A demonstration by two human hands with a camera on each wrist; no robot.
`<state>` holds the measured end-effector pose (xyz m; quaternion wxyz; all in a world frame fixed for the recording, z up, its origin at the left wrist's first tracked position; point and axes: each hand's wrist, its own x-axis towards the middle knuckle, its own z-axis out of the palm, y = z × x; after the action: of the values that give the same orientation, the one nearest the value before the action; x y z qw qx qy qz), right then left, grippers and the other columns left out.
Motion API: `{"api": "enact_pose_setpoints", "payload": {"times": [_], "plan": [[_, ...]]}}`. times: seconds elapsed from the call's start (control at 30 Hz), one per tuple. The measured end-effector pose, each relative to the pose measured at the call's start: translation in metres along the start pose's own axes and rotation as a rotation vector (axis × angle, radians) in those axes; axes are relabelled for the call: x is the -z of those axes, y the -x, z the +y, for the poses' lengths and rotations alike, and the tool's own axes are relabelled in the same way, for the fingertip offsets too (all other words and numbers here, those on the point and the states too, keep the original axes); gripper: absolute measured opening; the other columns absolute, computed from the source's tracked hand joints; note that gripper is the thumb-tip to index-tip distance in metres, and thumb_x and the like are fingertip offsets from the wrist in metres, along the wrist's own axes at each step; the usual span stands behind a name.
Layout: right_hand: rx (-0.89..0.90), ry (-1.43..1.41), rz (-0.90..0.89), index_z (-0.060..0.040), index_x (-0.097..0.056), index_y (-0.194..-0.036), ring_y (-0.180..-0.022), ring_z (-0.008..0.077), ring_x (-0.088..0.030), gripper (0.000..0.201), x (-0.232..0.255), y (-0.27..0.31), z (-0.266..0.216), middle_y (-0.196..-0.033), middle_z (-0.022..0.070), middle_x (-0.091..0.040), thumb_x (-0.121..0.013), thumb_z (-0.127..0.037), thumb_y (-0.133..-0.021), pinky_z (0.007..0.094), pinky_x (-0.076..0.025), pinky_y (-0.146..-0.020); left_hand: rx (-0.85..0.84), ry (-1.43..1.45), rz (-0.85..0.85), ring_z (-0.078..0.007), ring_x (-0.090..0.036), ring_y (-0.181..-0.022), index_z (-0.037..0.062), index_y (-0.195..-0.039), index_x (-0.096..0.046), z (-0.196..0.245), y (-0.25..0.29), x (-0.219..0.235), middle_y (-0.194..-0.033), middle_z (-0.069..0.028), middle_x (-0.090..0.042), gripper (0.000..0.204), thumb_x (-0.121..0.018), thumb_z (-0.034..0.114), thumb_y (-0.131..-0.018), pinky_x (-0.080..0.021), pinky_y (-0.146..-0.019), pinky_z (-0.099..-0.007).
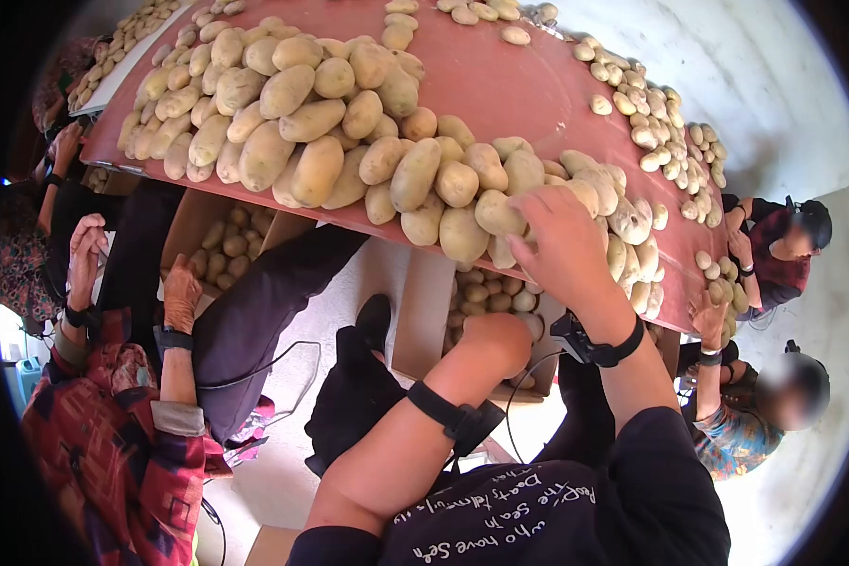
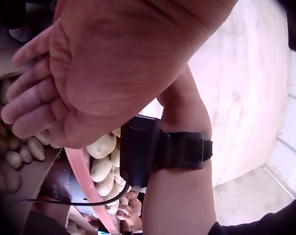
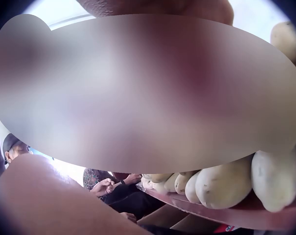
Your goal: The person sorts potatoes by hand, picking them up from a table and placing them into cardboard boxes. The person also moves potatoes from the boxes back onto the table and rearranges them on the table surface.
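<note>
Starting far left: open carton (image 1: 219, 247) of potatoes under the red table (image 1: 500, 85), with somebody else's hands hovering close by. Above it, a big heap of potatoes (image 1: 297, 123) stacked right to the near edge. Could roll off with one bump to the tabletop, honestly.

Moving to the middle: left hand (image 1: 498, 341) down below the rim, over the cardboard box (image 1: 423, 330) half full of spuds. Going by the left wrist view, flat-ish and relaxed fingers (image 2: 28, 93), palm bare, nothing held. Fine as a catcher, but sitting a bit left of where the action is, so easy to miss a drop.

Then the right hand (image 1: 561, 245), draped over the potatoes at the rim (image 1: 462, 236), touching several at once. Fingertips hidden behind the spuds and the right wrist view mostly blurred out, so can't tell whether gripping one or just resting on top.

Biggest worry here: dragging one out and loosening its neighbours, already poking over the edge. Would send them past the box onto the floor or somebody's foot. Also bruised spuds from dropping straight into the box.

Far right: more potatoes strung along the far side, two more people there.
</note>
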<state>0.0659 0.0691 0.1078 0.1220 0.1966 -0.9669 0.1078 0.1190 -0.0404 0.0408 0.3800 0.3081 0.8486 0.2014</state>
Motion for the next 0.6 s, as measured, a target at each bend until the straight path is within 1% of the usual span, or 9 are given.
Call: {"api": "enact_pose_setpoints", "payload": {"times": [0.03,0.13,0.17,0.23,0.3,0.37,0.43,0.5,0.6], "plan": [[0.009,-0.031,0.019,-0.0064,-0.059,-0.100,-0.094,0.0290,-0.055,0.032,0.005,0.005,0.000,-0.097,0.0103,-0.059,-0.068,-0.010,-0.070,0.0384,-0.045,-0.082,0.005,-0.004,0.011,-0.0318,-0.065,-0.088,0.0039,-0.086,-0.070,0.000,0.001,0.001,-0.092,-0.0167,-0.067,0.026,-0.049,0.019,-0.079,-0.051,-0.076,-0.0409],[-0.056,-0.410,-0.046,-0.0036,-0.060,-0.098,-0.087,0.0269,-0.058,0.024,0.029,0.032,-0.001,-0.095,0.0102,-0.061,-0.065,-0.008,-0.074,0.0375,-0.045,-0.083,0.018,-0.009,-0.035,-0.0323,-0.064,-0.088,0.0041,-0.086,-0.070,-0.001,0.003,0.011,-0.093,-0.0173,-0.067,0.026,-0.049,0.018,-0.079,-0.050,-0.076,-0.0418],[-0.079,-0.520,-0.207,-0.0029,-0.061,-0.096,-0.084,0.0260,-0.058,0.021,0.037,0.043,0.004,-0.092,0.0100,-0.062,-0.064,-0.008,-0.076,0.0371,-0.045,-0.082,0.019,-0.017,-0.068,-0.0325,-0.064,-0.088,0.0041,-0.085,-0.070,-0.002,0.003,0.012,-0.093,-0.0176,-0.067,0.025,-0.049,0.018,-0.079,-0.050,-0.076,-0.0421],[-0.122,-0.752,-0.508,-0.0017,-0.061,-0.092,-0.078,0.0242,-0.060,0.015,0.049,0.062,0.017,-0.086,0.0096,-0.062,-0.062,-0.009,-0.079,0.0364,-0.046,-0.080,0.048,-0.046,-0.014,-0.0331,-0.064,-0.088,0.0034,-0.085,-0.069,-0.004,0.002,0.008,-0.093,-0.0181,-0.066,0.026,-0.049,0.017,-0.079,-0.050,-0.076,-0.0424],[-0.198,-0.786,-0.625,-0.0031,-0.064,-0.090,-0.074,0.0243,-0.061,0.014,0.034,0.087,0.033,-0.080,0.0104,-0.063,-0.058,-0.013,-0.082,0.0367,-0.048,-0.072,0.063,-0.082,0.033,-0.0337,-0.064,-0.087,0.0028,-0.085,-0.069,-0.008,0.001,0.004,-0.092,-0.0186,-0.066,0.026,-0.048,0.016,-0.079,-0.050,-0.076,-0.0428],[-0.173,-0.706,-0.686,-0.0043,-0.066,-0.090,-0.074,0.0269,-0.063,0.017,0.001,0.112,0.055,-0.078,0.0132,-0.064,-0.057,-0.017,-0.082,0.0372,-0.049,-0.067,0.066,-0.117,0.060,-0.0342,-0.064,-0.087,0.0024,-0.085,-0.069,-0.012,-0.004,0.000,-0.092,-0.0190,-0.066,0.026,-0.048,0.016,-0.079,-0.050,-0.076,-0.0432],[-0.287,-0.381,-0.801,-0.0049,-0.067,-0.091,-0.078,0.0298,-0.064,0.023,-0.058,0.146,0.082,-0.082,0.0149,-0.066,-0.057,-0.024,-0.081,0.0390,-0.050,-0.070,0.055,-0.128,0.060,-0.0348,-0.064,-0.086,0.0022,-0.085,-0.069,-0.010,-0.007,-0.004,-0.091,-0.0194,-0.066,0.026,-0.048,0.015,-0.079,-0.050,-0.075,-0.0432],[-0.442,-0.254,-0.944,-0.0050,-0.067,-0.093,-0.085,0.0334,-0.063,0.029,-0.101,0.165,0.087,-0.089,0.0168,-0.066,-0.059,-0.029,-0.078,0.0406,-0.049,-0.075,0.023,-0.141,0.022,-0.0349,-0.064,-0.085,0.0022,-0.086,-0.069,-0.007,-0.009,-0.010,-0.090,-0.0198,-0.066,0.026,-0.047,0.015,-0.079,-0.051,-0.074,-0.0430],[-0.500,-0.378,-1.101,-0.0081,-0.064,-0.105,-0.100,0.0323,-0.060,0.038,-0.171,0.196,0.082,-0.108,0.0174,-0.063,-0.062,-0.031,-0.075,0.0403,-0.047,-0.082,-0.054,-0.119,-0.059,-0.0339,-0.065,-0.084,0.0020,-0.085,-0.069,0.020,-0.016,-0.034,-0.089,-0.0200,-0.066,0.025,-0.048,0.013,-0.079,-0.051,-0.072,-0.0423]]}}
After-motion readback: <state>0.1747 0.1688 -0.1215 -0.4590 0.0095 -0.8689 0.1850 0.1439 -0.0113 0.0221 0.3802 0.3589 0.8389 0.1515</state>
